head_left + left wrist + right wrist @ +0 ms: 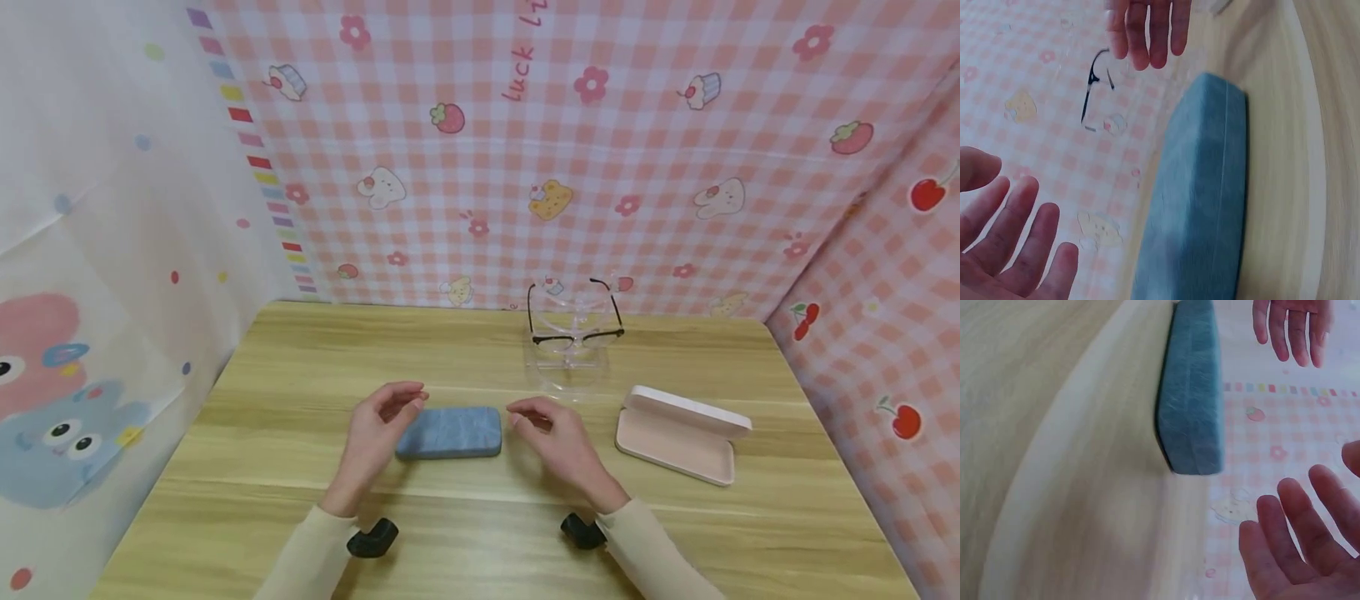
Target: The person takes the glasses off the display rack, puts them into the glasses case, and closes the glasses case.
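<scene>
A closed blue glasses case (453,432) lies on the wooden table between both hands. My left hand (380,429) hovers by the case's left end, fingers loosely bent and holding nothing. Off the right end of the case, my right hand (558,442) is held in the air, thumb apart from the fingers, also holding nothing. In the left wrist view the blue case (1191,194) stretches past the relaxed left fingers (1032,240). The right wrist view shows a gap between the case (1192,394) and the right fingers (1297,525).
Black-framed glasses (577,338) sit on a clear display stand (572,367) at the back. An opened pale pink glasses case (678,442) lies to the right. A checked cloth (480,167) hangs behind the wooden table (465,550).
</scene>
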Available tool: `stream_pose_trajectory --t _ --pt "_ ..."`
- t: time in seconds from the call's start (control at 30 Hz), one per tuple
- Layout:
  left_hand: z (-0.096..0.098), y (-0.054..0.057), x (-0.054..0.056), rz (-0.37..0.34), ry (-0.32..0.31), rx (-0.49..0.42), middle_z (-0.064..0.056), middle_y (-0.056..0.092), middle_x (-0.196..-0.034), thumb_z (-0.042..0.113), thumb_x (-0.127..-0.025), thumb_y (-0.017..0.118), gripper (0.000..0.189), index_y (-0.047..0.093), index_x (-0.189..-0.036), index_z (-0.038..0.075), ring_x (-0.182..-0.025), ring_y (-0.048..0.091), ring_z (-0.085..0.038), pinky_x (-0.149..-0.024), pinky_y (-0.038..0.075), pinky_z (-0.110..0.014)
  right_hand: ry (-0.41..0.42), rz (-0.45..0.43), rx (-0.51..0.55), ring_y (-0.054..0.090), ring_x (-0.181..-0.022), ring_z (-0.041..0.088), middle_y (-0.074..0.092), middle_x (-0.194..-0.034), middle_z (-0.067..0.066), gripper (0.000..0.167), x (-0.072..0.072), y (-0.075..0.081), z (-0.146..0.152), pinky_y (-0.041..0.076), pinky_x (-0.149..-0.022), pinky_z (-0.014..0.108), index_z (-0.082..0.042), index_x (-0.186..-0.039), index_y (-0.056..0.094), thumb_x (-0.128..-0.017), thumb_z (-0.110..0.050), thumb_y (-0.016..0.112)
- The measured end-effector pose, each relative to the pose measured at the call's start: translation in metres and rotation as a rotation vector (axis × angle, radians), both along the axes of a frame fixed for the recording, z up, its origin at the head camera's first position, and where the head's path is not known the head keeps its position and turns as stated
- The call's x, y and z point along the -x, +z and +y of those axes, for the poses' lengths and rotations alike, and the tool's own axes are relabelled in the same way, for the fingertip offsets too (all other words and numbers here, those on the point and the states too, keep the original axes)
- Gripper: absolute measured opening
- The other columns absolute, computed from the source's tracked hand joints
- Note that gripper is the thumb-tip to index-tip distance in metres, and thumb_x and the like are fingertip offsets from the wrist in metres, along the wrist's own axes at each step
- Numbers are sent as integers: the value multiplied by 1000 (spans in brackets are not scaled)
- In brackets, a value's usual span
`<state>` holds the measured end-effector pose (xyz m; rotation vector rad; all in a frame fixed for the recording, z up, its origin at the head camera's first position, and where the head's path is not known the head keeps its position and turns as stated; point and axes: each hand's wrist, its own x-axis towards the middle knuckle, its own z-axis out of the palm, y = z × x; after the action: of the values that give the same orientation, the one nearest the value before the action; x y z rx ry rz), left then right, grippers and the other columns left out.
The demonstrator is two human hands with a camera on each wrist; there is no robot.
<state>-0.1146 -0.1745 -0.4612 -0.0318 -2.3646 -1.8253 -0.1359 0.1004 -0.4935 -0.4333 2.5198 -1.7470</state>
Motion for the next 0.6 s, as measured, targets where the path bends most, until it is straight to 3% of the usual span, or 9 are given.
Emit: stream_pose_trajectory --t 0.23,0.43,0.6 --pt "23 4 3 50 -15 -56 -15 75 -110 5 -99 69 21 72 -117 -3 -100 71 -23 -86 57 -20 -45 75 28 69 -110 23 72 -118 9 22 -4 12 21 57 -99 37 -3 -118 74 -102 -17 67" --pt "40 5 7 78 -14 -122 -13 76 -110 8 -100 69 18 74 -115 0 -100 71 -21 -86 57 -21 -122 125 31 69 -107 18 72 -119 8 19 -8 21 40 58 -94 27 -4 -115 75 -101 -15 68" --pt "55 8 12 110 16 -165 -13 76 -108 10 -100 69 18 74 -113 -2 -104 72 -29 -87 58 -23 -213 122 74 71 -104 16 73 -118 10 21 -8 28 53 58 -86 20 -3 -115 76 -102 -18 68"
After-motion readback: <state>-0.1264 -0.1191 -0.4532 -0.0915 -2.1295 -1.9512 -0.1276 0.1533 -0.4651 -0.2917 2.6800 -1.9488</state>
